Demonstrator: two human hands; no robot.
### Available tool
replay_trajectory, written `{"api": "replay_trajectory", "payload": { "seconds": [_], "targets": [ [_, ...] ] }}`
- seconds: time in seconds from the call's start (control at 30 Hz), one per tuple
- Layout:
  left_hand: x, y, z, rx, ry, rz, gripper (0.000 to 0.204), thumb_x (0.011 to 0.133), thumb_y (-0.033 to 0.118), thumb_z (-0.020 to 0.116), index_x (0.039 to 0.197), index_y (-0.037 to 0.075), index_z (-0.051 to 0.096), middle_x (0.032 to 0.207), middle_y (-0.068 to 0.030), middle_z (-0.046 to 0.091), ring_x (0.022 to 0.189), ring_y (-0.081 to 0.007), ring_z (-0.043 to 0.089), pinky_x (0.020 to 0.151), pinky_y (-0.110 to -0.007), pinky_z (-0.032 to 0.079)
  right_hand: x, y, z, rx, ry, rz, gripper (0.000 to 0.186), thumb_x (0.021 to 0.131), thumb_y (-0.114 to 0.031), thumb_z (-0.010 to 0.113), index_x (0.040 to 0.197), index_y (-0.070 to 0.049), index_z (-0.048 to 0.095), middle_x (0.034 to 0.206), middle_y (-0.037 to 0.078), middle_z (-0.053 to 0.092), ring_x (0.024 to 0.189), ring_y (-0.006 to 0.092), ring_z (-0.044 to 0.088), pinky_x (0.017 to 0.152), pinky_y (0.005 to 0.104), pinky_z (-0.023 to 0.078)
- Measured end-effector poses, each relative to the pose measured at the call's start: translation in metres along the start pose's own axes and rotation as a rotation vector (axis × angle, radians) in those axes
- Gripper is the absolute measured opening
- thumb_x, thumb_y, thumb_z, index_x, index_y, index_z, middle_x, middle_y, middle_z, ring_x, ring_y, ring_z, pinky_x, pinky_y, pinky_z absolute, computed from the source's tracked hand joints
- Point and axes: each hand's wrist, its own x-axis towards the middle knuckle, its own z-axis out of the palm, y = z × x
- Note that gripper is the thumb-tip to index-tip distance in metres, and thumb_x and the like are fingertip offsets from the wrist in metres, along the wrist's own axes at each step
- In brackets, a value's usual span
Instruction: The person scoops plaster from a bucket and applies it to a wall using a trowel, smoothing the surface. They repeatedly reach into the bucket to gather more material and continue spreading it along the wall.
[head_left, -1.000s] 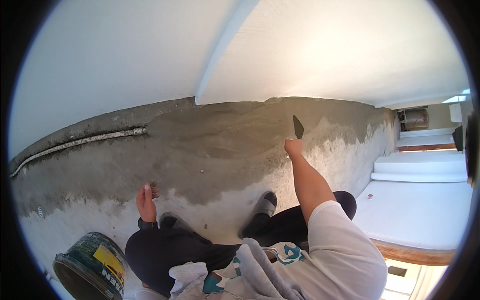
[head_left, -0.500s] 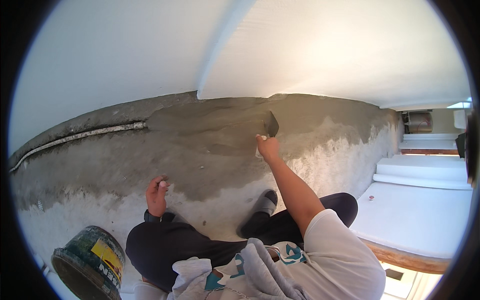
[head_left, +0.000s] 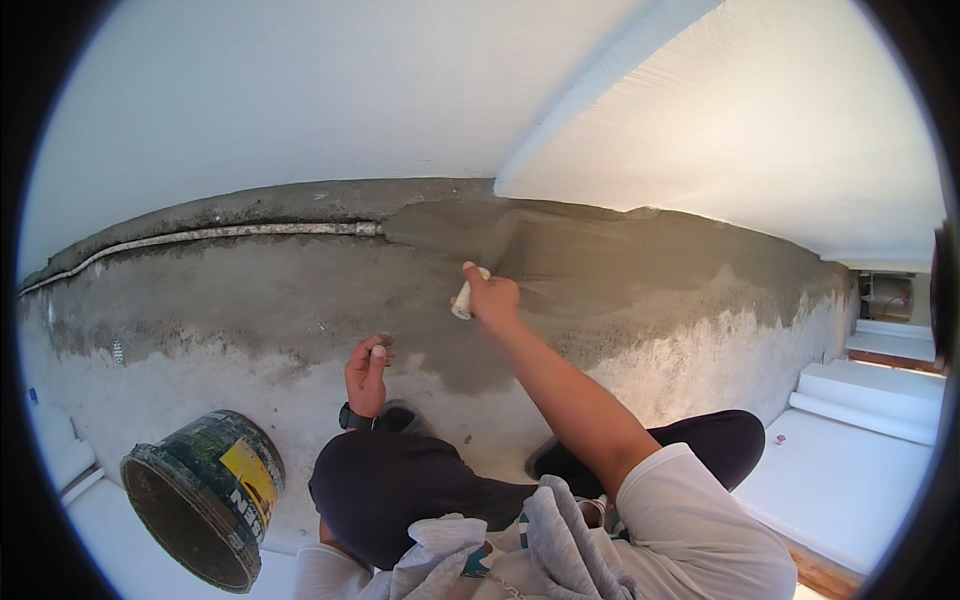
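A: Any change with the trowel [head_left: 463, 307]?

B: Carried leftward over the wet-looking mortar [head_left: 590, 257] within the last second, to near the end of the pipe [head_left: 300, 230]. Gripped by its pale handle in the right hand [head_left: 492, 300], fingers wrapped tight. Hard to pick out its blade.

A: Meaning what?

B: Probably working the stretch toward the pipe now, rather than farther right.

A: And with the left hand [head_left: 366, 375]?

B: Fingers loosely curled; can't tell whether pinching anything. Farther out, back toward the dark bucket [head_left: 215, 440], nothing held.
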Motion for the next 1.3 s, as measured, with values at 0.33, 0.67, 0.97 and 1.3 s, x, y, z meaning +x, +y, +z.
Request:
{"api": "replay_trajectory", "payload": {
  "seconds": [0.33, 0.67, 0.97, 1.3],
  "targets": [
    [-0.006, 0.0, -0.043, -0.005, 0.189, 0.036, 0.036, 0.106, 0.031, 0.051, 0.122, 0.001, 0.062, 0.116, -0.0124, 0.069, 0.094, -0.016, 0.065, 0.08, -0.031, 0.051, -0.04, -0.001, 0.057, -0.477, -0.037, -0.488, 0.052, 0.088, -0.044, 0.074, 0.077, 0.006, 0.067, 0.064, 0.018, 0.065, 0.062, 0.0304, 0.071, 0.057, 0.0425, 0.052],
    [0.023, 0.004, -0.028, 0.007, 0.176, 0.061, 0.036, 0.106, 0.03, 0.052, 0.12, 0.0, 0.065, 0.109, -0.0086, 0.07, 0.089, -0.0128, 0.064, 0.079, -0.029, 0.05, 0.039, 0.013, -0.254, -0.914, 0.716, -0.148, 0.055, 0.085, -0.046, 0.074, 0.085, 0.009, 0.071, 0.082, 0.029, 0.07, 0.081, 0.0421, 0.071, 0.071, 0.0485, 0.054],
    [0.022, 0.003, -0.018, 0.163, 0.137, 0.057, 0.025, 0.098, 0.014, 0.067, 0.118, 0.001, 0.065, 0.099, -0.0018, 0.067, 0.084, -0.0079, 0.058, 0.077, -0.024, 0.048, 0.047, 0.034, -0.245, -0.694, 0.417, -0.087, 0.051, 0.083, -0.041, 0.076, 0.08, 0.01, 0.072, 0.07, 0.025, 0.069, 0.069, 0.0348, 0.073, 0.064, 0.0429, 0.056],
    [-0.005, 0.005, -0.024, 0.053, 0.243, -0.098, 0.029, 0.099, 0.014, 0.065, 0.121, -0.003, 0.063, 0.098, -0.0039, 0.066, 0.082, -0.0091, 0.058, 0.073, -0.025, 0.049, -0.065, 0.005, 0.037, -0.255, -0.008, -0.008, 0.053, 0.085, -0.039, 0.079, 0.08, 0.013, 0.07, 0.07, 0.019, 0.069, 0.055, 0.023, 0.068, 0.049, 0.0361, 0.057]
  ]
}}
